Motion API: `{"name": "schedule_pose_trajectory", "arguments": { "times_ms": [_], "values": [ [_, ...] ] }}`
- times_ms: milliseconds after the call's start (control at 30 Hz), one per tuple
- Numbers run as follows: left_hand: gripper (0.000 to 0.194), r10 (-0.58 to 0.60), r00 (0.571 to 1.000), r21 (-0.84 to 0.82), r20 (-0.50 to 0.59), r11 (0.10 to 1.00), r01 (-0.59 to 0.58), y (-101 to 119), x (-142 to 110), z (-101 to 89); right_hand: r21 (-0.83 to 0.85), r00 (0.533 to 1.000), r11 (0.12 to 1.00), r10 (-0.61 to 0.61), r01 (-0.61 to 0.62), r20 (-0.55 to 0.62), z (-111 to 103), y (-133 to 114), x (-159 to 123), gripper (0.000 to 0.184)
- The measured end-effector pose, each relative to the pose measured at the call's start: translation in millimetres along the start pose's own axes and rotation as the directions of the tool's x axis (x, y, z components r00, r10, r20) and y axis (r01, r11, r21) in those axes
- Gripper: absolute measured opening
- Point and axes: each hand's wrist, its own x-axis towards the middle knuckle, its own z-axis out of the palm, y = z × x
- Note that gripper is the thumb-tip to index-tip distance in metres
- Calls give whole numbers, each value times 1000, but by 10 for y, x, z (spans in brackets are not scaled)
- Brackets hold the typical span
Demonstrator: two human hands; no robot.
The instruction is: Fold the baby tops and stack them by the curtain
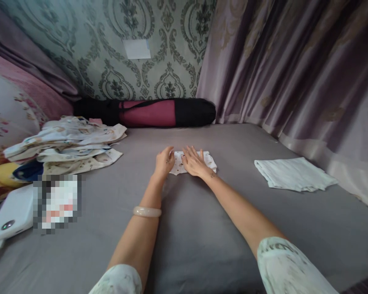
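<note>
A patterned wall (168, 49) and a purple curtain (279, 61) border a bed (199, 237) with a gray sheet, where a long black and dark-pink bag (150, 113) lies against the wall. Near the middle of the bed lies a small white spotted cloth (211, 161). The right hand (194, 161) lies flat on it, fingers spread and grasping nothing. The left hand (164, 161), on the arm with a pale bracelet (147, 212), is partly curled at the cloth's left edge; whether it pinches the fabric I cannot tell. Well apart to the right lies a folded pale cloth (294, 174). A pile of clothes (73, 136) sits on the left, with a white device (15, 212) nearer the viewer.
</note>
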Motion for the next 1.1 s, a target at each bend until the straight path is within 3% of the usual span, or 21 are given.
{"name": "schedule_pose_trajectory", "arguments": {
  "times_ms": [133,333,567,733,900,1100],
  "values": [
    [38,138,980,155,142,975,-159,44,-80,97,-49,999,998,-34,35,28,24,153,-70,55],
    [45,86,945,279,314,943,-179,72,-150,151,-43,999,998,-48,49,22,137,189,-90,53],
    [45,92,948,303,305,934,-188,93,-143,150,-12,999,999,-46,46,10,128,211,-61,52],
    [44,182,958,317,220,916,-247,125,-112,237,1,998,998,-57,57,-36,111,235,-3,54],
    [42,181,943,305,279,914,-266,76,-51,335,-8,999,999,-50,50,5,163,271,20,55],
    [44,181,939,308,291,912,-271,89,-55,309,1,999,999,-32,32,0,154,271,-9,55]
  ]
}}
